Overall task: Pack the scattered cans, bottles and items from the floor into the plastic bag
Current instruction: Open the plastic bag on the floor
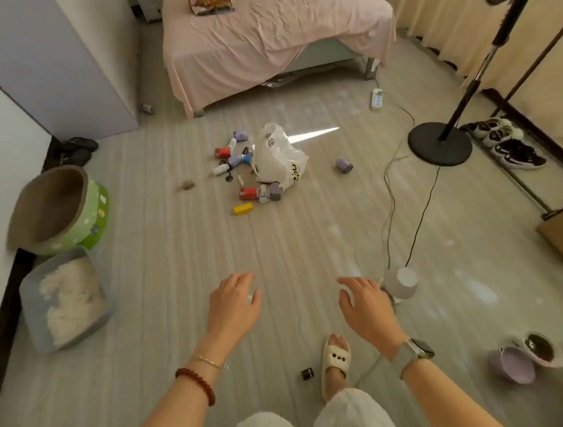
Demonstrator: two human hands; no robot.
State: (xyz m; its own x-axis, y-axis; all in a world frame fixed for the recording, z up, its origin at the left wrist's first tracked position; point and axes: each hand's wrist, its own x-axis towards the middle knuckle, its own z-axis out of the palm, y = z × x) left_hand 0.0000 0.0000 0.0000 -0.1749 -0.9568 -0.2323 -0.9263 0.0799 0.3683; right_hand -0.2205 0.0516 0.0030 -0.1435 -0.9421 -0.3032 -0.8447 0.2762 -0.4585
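Hands first: your left hand (234, 304) and right hand (364, 310) both hang out in front of you with fingers loosely spread, palms down, gripping nothing. Neither touches the floor or any item.

Take the white plastic bag (278, 159) as your landmark; it sits crumpled on the striped floor (173, 256), well ahead of your hands and in front of the pink-covered bed (266, 39). Just left of the bag lies a cluster of small bottles (234, 155), among them a red can (223, 152) and a purple can (241, 135). Against the bag's near edge lie another red can (248, 193) and a grey-purple can (274, 191), side by side. A yellow item (243, 208) lies a little nearer to you than those. To the bag's right, apart from it, one purple can (343, 166) lies alone on its side.

Far nearer you than the bag, a small dark jar (307, 373) sits beside your slippered foot (335, 363). A fan base (439, 143) stands well to the bag's right.
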